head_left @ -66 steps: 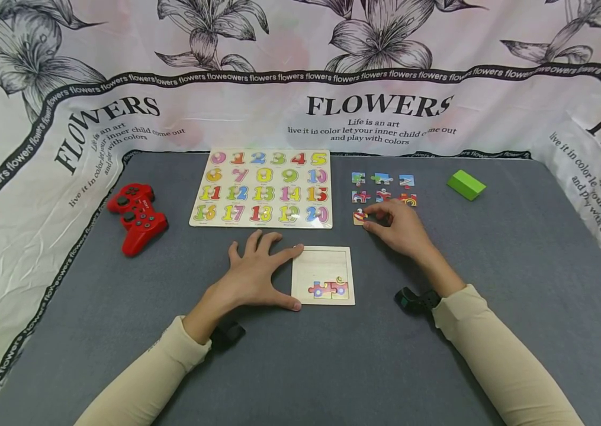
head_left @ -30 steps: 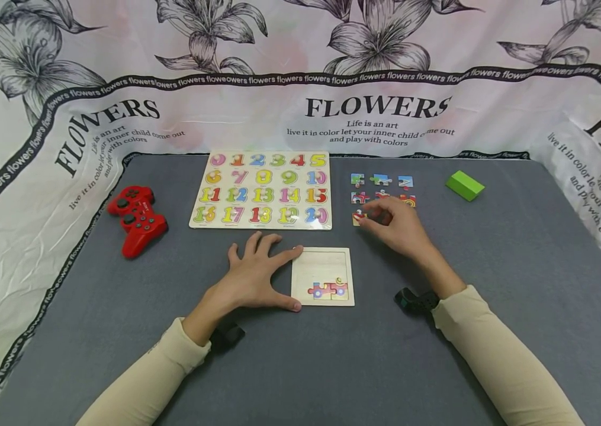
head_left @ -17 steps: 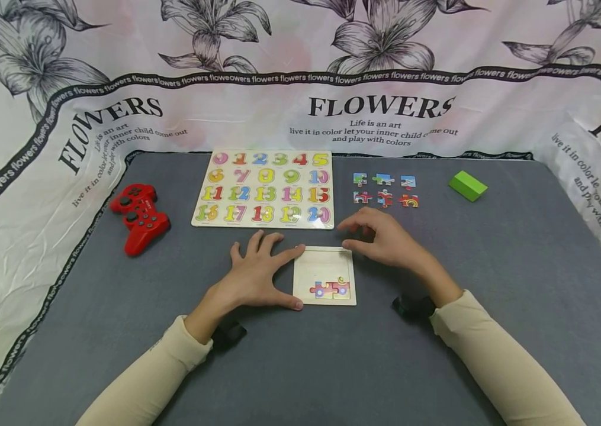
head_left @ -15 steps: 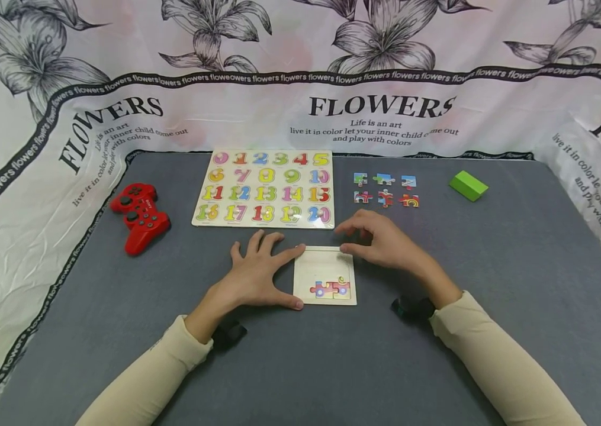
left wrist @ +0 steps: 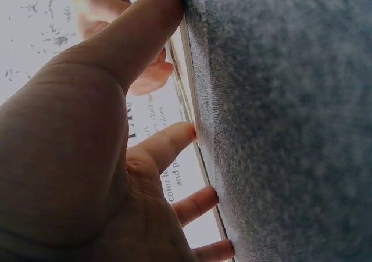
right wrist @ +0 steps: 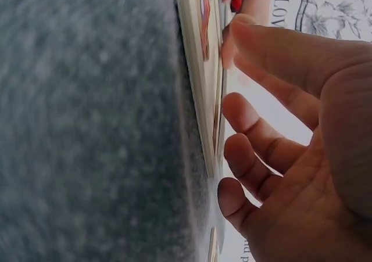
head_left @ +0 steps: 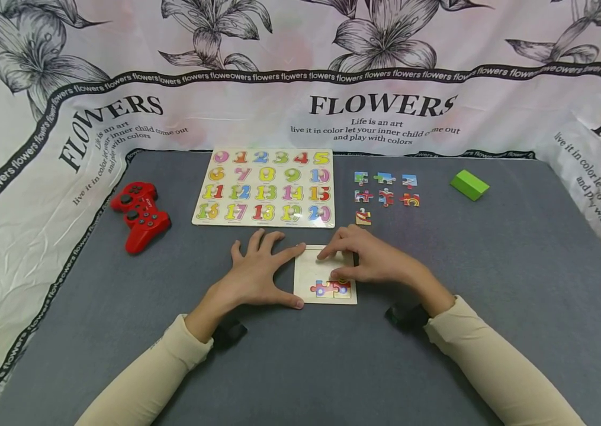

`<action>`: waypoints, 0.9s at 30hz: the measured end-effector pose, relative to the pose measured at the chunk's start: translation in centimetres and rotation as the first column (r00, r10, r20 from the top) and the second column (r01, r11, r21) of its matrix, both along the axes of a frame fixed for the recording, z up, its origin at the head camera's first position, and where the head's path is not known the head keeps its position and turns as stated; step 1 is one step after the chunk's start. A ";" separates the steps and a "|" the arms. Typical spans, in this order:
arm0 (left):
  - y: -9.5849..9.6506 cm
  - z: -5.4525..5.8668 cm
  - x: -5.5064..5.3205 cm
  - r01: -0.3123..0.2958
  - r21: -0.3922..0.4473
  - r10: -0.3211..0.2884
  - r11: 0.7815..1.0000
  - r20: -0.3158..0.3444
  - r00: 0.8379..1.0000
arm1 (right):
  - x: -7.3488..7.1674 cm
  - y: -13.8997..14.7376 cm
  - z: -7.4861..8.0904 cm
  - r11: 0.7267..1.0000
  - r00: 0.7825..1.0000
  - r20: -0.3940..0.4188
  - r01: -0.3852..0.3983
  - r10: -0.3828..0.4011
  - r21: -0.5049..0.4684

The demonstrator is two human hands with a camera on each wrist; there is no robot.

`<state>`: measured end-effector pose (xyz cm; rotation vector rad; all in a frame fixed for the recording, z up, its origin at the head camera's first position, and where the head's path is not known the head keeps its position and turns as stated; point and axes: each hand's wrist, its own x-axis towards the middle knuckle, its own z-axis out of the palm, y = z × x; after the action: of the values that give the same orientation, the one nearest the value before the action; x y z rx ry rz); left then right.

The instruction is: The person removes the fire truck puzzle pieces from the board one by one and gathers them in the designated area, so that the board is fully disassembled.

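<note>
My left hand lies spread at the left side of a small square wooden puzzle tray, its thumb and index fingertip at the tray's left corners. Joined red and blue vehicle puzzle pieces sit in the tray's lower right. Over the tray's right side hovers my right hand, fingers loosely bent, thumb tip close above the joined pieces. In the right wrist view nothing shows between the thumb and fingers. A yellow and red puzzle piece lies just beyond the right hand, below two rows of loose puzzle pieces.
A number board lies behind the tray. On the left is a red game controller, and a green block stands at the back right. Grey cloth covers the table, with a flower-print sheet behind.
My right hand has left the yellow and red puzzle piece and moved left and nearer, over the tray. That piece shows again on the cloth. My left hand stays at the tray.
</note>
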<state>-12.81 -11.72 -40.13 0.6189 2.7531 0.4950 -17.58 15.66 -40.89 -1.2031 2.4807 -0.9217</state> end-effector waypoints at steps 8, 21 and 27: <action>0.0 -0.1 -0.1 0.002 -0.004 -0.002 1.000 0.001 1.000 | 0.5 -0.4 0.3 0.998 0.998 0.049 -0.048 0.046 0.028; 0.0 -0.3 0.0 0.004 -0.001 -0.004 1.000 -0.009 1.000 | 1.2 -0.6 0.7 0.990 0.993 0.021 -0.121 0.120 0.072; 0.0 -0.4 0.0 0.004 0.001 -0.004 1.000 -0.008 1.000 | 1.2 -0.6 0.6 0.989 0.992 0.017 -0.125 0.124 0.072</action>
<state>-12.81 -11.73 -40.51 0.6278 2.7590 0.4936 -16.41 15.08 -40.31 -1.3067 2.3765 -0.7962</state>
